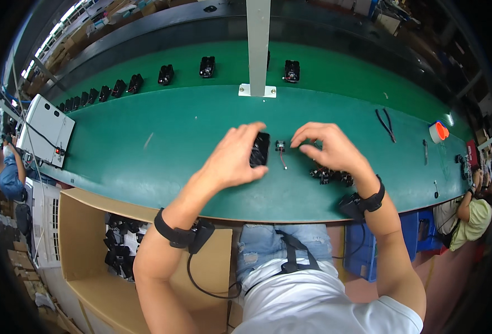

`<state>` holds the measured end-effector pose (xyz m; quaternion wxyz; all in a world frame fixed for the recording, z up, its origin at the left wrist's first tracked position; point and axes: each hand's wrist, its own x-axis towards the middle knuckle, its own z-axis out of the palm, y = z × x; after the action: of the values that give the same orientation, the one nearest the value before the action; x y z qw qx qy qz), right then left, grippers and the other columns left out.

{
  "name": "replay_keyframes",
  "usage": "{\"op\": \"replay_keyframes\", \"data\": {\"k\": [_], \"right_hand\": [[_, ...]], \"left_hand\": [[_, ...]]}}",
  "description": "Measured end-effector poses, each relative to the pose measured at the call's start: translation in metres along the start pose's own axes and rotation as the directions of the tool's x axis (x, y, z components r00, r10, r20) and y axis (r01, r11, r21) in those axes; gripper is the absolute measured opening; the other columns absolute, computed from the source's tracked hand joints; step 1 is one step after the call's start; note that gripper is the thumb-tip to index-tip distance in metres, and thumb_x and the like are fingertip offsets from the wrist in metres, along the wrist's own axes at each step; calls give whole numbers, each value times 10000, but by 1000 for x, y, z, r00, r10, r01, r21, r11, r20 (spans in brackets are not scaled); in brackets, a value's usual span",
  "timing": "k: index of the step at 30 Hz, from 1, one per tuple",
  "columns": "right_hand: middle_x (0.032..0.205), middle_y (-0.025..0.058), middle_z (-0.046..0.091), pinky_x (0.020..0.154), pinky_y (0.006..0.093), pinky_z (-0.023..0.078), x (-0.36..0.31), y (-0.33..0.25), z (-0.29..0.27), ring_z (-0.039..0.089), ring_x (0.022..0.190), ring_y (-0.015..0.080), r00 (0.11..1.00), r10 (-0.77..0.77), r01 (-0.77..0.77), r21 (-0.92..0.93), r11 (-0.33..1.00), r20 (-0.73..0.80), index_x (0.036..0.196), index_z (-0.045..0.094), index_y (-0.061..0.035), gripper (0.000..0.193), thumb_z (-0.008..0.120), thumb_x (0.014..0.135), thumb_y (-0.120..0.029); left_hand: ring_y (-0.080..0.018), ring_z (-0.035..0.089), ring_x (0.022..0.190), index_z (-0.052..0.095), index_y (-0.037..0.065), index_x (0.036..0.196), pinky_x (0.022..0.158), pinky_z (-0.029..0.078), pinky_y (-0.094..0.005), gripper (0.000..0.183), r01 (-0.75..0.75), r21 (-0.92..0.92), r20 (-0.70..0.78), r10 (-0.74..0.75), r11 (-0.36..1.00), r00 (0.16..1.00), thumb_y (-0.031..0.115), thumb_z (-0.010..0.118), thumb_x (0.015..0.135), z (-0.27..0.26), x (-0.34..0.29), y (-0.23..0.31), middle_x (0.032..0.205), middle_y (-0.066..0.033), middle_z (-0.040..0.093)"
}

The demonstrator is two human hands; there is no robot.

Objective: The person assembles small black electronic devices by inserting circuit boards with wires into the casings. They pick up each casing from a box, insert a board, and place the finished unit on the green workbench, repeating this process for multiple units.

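Observation:
My left hand (236, 158) grips a small black plastic housing (260, 149) just above the green worktable (162, 145). My right hand (328, 146) hovers to its right with fingers curled and pinched together; whether it holds anything I cannot tell. Between the two hands lies a tiny circuit part with a red wire (281, 150) on the table. A pile of small black parts (330, 176) sits under my right wrist. Both wrists wear black straps with a cabled device.
A row of black housings (165, 74) rides the conveyor belt at the back, behind a white post (258, 50). Black pliers (385, 123) and an orange tape roll (439, 132) lie right. A cardboard box of black parts (120, 245) stands lower left. Other people sit at both ends.

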<state>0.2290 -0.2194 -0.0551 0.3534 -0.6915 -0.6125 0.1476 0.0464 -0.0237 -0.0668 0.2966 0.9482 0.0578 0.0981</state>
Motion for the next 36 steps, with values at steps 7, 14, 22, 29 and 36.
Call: {"op": "replay_keyframes", "data": {"k": [7, 14, 22, 29, 36], "right_hand": [[992, 112, 710, 835, 421, 532, -24, -15, -35, 663, 942, 325, 990, -12, 54, -301, 952, 138, 988, 701, -56, 208, 710, 783, -89], [1016, 120, 659, 818, 438, 554, 6, -14, 18, 667, 925, 347, 998, -56, 43, -403, 914, -21, 997, 681, -62, 197, 715, 807, -104], [997, 131, 698, 767, 350, 570, 28, 11, 30, 698, 838, 260, 995, -96, 92, -125, 988, -27, 960, 764, -37, 203, 748, 760, -9], [1057, 90, 650, 827, 289, 574, 20, -19, 14, 674, 890, 165, 987, 138, -57, 634, 771, -80, 958, 764, 6, 142, 700, 839, 47], [897, 92, 724, 741, 322, 540, 10, -40, 30, 682, 821, 234, 906, -180, 231, 92, 969, -384, 912, 741, -22, 170, 742, 752, 34]], "left_hand": [[-379, 563, 1133, 414, 61, 1405, 985, 479, -449, 865, 199, -28, -48, -200, 980, 979, 196, 833, 660, -16, 1, -4, 1217, -211, 590], [-377, 554, 1151, 440, 31, 1401, 1021, 462, -442, 857, 67, 5, -36, -66, 998, 997, 192, 833, 656, -6, 1, -6, 1259, -205, 588], [-359, 591, 1149, 443, 24, 1410, 990, 493, -424, 857, -1, -139, -7, 0, 990, 1000, 200, 837, 670, 2, 1, -7, 1280, -188, 560], [-236, 630, 935, 483, 16, 1405, 801, 540, -344, 893, -150, -227, -189, 107, 962, 976, 298, 908, 671, -9, 3, 8, 1120, -127, 588], [-198, 606, 826, 489, 15, 1419, 737, 530, -323, 934, -195, -288, -204, 139, 938, 969, 299, 932, 648, -6, 0, 22, 1076, -110, 588]]}}
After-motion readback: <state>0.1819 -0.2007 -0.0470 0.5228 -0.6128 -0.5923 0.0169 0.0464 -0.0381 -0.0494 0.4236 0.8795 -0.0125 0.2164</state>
